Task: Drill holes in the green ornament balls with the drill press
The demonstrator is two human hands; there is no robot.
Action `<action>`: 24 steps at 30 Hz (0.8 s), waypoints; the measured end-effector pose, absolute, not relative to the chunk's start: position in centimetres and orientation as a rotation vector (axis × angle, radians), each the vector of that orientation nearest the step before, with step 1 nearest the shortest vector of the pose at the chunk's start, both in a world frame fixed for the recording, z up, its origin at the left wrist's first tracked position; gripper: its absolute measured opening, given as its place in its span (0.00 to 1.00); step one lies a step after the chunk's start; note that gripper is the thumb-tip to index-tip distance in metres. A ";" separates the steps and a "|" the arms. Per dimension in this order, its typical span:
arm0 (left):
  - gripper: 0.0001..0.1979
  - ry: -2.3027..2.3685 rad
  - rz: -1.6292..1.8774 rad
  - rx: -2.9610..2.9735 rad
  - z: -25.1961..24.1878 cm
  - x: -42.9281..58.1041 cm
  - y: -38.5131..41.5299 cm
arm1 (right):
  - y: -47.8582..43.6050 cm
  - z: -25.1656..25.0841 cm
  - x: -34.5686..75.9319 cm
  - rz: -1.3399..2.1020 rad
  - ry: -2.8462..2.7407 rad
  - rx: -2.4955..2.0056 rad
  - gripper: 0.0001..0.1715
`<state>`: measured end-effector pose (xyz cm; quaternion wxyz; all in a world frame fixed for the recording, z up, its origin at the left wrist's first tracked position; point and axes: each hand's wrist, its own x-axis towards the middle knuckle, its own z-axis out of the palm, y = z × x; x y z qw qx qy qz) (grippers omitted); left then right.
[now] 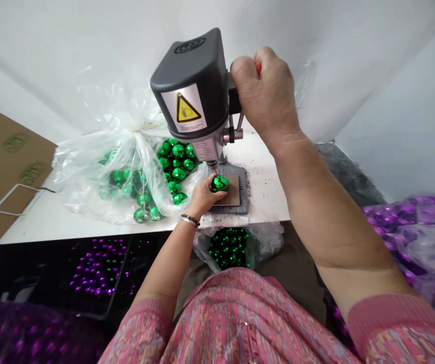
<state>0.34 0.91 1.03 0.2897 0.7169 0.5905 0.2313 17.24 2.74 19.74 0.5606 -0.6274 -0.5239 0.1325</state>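
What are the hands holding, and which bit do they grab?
The left hand pinches a green ball by its left side, under the drill. The right hand is wrapped round the red handle of its lever.

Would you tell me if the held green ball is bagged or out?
Out: the left hand holds the ball on the drill's pad.

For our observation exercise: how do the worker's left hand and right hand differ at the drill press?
The left hand lies low on the brown pad, pinching a green ball under the bit; the right hand is raised, fisted round the red-tipped lever. The left wrist wears a bracelet; the right wrist is bare. Both arms wear pink sleeves.
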 end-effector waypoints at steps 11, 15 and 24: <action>0.37 1.550 0.720 1.844 -0.2 0.2 0.6 | -3.2 13.9 17.9 0.006 -1.517 -1.209 0.13; 0.38 1.541 0.717 1.843 -0.4 0.1 0.6 | -4.0 11.4 18.0 -0.102 -1.556 -1.198 0.07; 0.35 1.495 0.740 1.860 -0.4 0.2 0.5 | -3.7 8.0 18.0 -0.226 -1.556 -1.154 0.06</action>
